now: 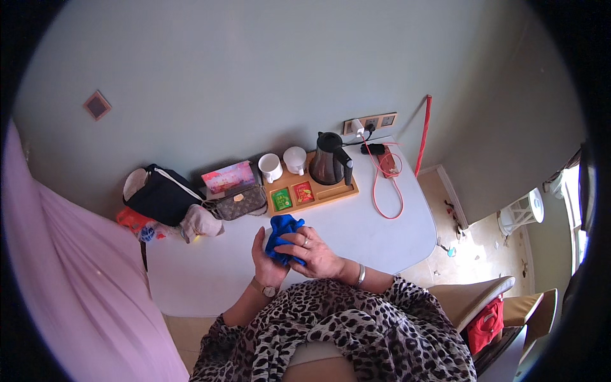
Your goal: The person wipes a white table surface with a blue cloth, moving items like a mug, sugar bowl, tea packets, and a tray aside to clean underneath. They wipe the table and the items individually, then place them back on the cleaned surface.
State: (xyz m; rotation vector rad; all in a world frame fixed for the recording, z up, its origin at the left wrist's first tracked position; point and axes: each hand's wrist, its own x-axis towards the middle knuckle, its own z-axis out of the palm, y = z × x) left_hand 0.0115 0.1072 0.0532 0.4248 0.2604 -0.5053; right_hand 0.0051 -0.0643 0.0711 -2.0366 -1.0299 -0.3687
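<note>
A crumpled blue cloth [285, 229] is bunched between my two hands, above the white table near its front. My left hand [269, 265] supports the bundle from the left and below, thumb raised along its side. Over the front of the cloth curl the fingers of my right hand [312, 253]. A pale patch shows between the left thumb and the cloth; I cannot tell whether it is a held white object or the tabletop. Just beyond the cloth lies a wooden tray [329, 195] with two white mugs [270, 167], a green sachet [281, 199], a red sachet [302, 192] and a dark electric kettle [327, 162].
Left of the tray are a brown patterned pouch [242, 203], a pink printed card [230, 177] and a dark bag [160, 193]. A red charging cable [374, 200] loops on the table [334, 238] at right, by a phone [387, 162]. Chairs [470, 301] stand at lower right; a pink curtain [81, 267] hangs left.
</note>
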